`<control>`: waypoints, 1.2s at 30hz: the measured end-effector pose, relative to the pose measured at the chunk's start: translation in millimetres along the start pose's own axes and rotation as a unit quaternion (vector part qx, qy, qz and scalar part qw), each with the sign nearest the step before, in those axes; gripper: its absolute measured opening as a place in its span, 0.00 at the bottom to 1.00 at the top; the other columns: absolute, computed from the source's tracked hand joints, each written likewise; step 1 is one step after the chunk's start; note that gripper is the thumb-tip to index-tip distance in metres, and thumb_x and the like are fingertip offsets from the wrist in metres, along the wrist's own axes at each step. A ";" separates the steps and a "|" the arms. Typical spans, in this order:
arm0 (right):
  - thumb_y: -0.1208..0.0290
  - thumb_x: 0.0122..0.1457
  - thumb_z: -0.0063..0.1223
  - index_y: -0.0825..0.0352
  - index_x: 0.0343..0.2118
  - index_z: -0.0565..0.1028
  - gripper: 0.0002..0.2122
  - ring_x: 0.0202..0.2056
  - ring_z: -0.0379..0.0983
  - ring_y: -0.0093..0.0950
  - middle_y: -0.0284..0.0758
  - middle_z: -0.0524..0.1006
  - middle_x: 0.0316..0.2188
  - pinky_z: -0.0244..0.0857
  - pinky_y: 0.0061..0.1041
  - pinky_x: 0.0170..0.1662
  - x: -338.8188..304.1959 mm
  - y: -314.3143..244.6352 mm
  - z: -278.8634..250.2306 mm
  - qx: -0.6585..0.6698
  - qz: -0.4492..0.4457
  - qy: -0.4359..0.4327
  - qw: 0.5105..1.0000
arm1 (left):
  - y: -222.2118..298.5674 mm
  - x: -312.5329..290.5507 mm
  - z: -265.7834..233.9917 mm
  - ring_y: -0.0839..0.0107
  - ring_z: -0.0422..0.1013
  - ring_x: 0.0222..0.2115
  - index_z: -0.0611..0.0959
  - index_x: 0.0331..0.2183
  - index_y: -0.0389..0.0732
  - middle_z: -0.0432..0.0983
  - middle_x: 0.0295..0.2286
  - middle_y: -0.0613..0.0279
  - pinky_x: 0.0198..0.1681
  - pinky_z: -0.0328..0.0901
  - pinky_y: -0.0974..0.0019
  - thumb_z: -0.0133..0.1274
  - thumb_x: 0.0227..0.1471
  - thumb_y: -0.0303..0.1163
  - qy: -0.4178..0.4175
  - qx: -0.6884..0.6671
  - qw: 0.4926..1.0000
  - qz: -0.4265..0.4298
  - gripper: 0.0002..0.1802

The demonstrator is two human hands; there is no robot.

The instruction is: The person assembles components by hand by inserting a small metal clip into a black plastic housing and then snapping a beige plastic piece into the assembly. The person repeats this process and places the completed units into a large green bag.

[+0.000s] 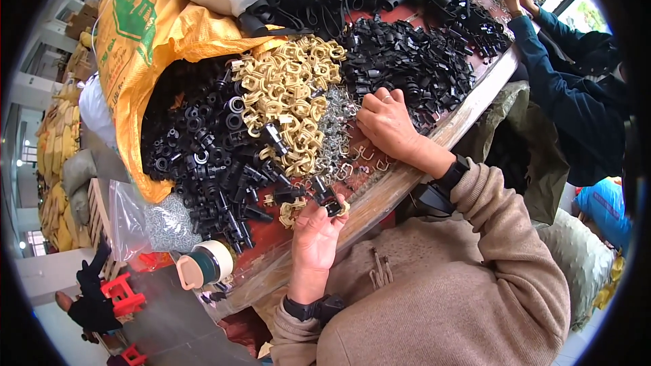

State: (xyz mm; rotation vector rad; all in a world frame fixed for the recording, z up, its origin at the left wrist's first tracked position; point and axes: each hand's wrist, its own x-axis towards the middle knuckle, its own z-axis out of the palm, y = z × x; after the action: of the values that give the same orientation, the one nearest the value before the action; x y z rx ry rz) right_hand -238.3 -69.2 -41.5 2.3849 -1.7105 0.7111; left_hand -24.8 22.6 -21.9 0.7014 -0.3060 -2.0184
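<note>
Close to the wooden table edge, my left hand point(314, 237) pinches a black plastic fitting point(326, 194) with a cream-coloured clip point(344, 210) at its side. Ahead of it lies a heap of cream plastic clips point(285, 88), with black ribbed fittings point(203, 139) piled to the left. My right hand point(392, 127) rests on the table with its fingers curled down at a band of small silvery metal hardware point(337, 122); whatever is between the fingertips is hidden. Bent metal hooks point(363, 154) lie just beside that hand. Small flat black pieces point(407, 54) form a heap beyond it.
An orange woven sack point(125, 95) spills onto the table's left. A plastic bag of metal bits point(169, 224) and a lidded cup point(213, 259) stand near the left corner. The wooden edge point(369, 210) runs before me. At far right, a co-worker's sleeve point(553, 88) reaches over the table.
</note>
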 end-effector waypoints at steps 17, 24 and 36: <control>0.68 0.36 0.51 0.61 0.16 0.66 0.06 0.29 0.58 0.30 0.31 0.62 0.21 0.50 0.29 0.33 -12.3 6.7 -10.4 0.012 0.036 0.021 0.999 | -2.9 13.6 6.8 0.66 0.65 0.37 0.70 0.38 0.34 0.69 0.35 0.55 0.41 0.61 0.63 0.49 0.44 0.27 -0.015 0.039 0.999 -0.016 0.16; 0.74 0.41 0.48 0.63 0.17 0.65 0.04 0.29 0.60 0.36 0.36 0.64 0.24 0.54 0.32 0.30 -33.4 63.7 -63.7 0.269 0.090 0.035 0.958 | -4.8 5.1 -2.9 0.64 0.65 0.37 0.71 0.35 0.35 0.69 0.34 0.53 0.41 0.62 0.58 0.49 0.44 0.27 0.003 0.069 0.998 0.002 0.13; 0.78 0.43 0.47 0.69 0.22 0.66 0.03 0.41 0.62 0.42 0.46 0.65 0.40 0.57 0.33 0.41 -37.7 183.7 -173.8 -0.071 0.294 0.383 0.873 | -13.2 7.3 9.6 0.64 0.66 0.35 0.74 0.33 0.36 0.70 0.35 0.54 0.43 0.60 0.59 0.46 0.46 0.28 0.053 0.101 0.993 0.029 0.09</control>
State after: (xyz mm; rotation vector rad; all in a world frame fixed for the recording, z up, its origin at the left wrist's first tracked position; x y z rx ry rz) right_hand -469.2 -38.7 64.1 1.1601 -1.9491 1.3159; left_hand -42.6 22.7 -23.1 0.9131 -0.4668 -1.9042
